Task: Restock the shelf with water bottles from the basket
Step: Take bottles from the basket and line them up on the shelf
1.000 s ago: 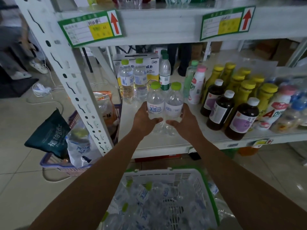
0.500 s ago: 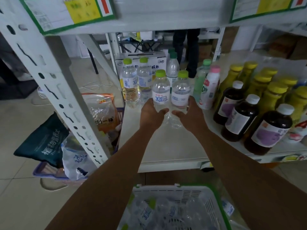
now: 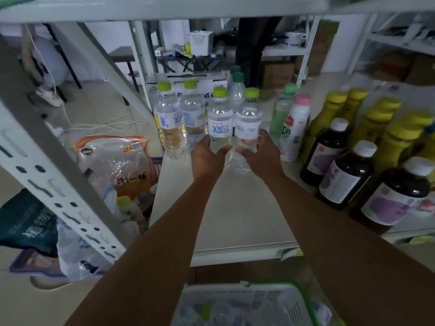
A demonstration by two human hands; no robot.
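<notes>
My left hand [image 3: 207, 158] grips the lower part of a clear water bottle [image 3: 220, 121] with a green cap. My right hand [image 3: 261, 154] grips a second such bottle [image 3: 249, 118] right beside it. Both bottles stand upright on the white shelf board [image 3: 235, 215], just in front of two more water bottles [image 3: 180, 114] at the back left. The white basket with a green rim [image 3: 249, 292] sits below the shelf at the bottom of the view, holding several more bottles.
Dark juice bottles [image 3: 348, 170] and yellow-capped bottles [image 3: 381, 130] crowd the shelf's right side. A green bottle and a pink-capped white bottle [image 3: 296, 128] stand beside my right hand. A slanted shelf post [image 3: 47, 165] and bags [image 3: 113, 165] lie left.
Both hands have pushed the two bottles deeper onto the shelf, up against the back row. The view has moved closer in under the upper shelf.
</notes>
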